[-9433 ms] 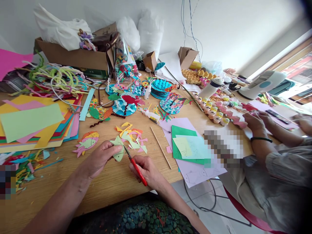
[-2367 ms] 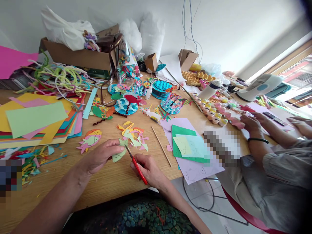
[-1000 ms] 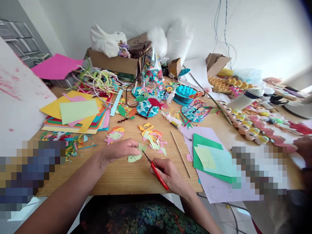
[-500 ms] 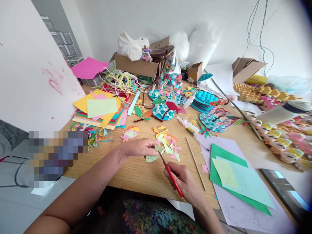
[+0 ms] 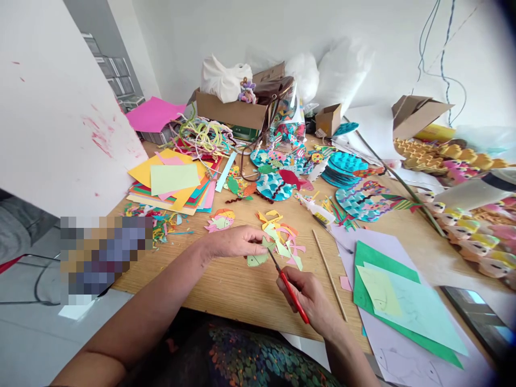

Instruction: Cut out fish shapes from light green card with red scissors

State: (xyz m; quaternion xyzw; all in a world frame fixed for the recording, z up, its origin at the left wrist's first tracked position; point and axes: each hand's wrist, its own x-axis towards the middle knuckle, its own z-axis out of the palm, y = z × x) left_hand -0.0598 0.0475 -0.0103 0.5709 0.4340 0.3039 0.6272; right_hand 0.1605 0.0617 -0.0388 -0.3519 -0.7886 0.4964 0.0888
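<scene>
Between the thumb and fingers of my left hand is a light green paper fish, its head with a drawn eye hanging below the fingers. My right hand grips red-handled scissors, whose blades point up and left to the fish's tail. Whether the blades are parted I cannot make out. Just beyond lie curled paper offcuts in green, orange and pink. A few cut paper fish rest on the table past my left wrist.
Stacked coloured paper lies at the left, beside small scraps. A wooden stick and a glue bottle are right of the offcuts. Green sheets, a phone-like device and egg-carton pieces occupy the right. Decorated fish lie behind.
The whole view has shifted slightly, so things appear a little farther right. The green fish has turned a little in my left hand and shows more of its body.
</scene>
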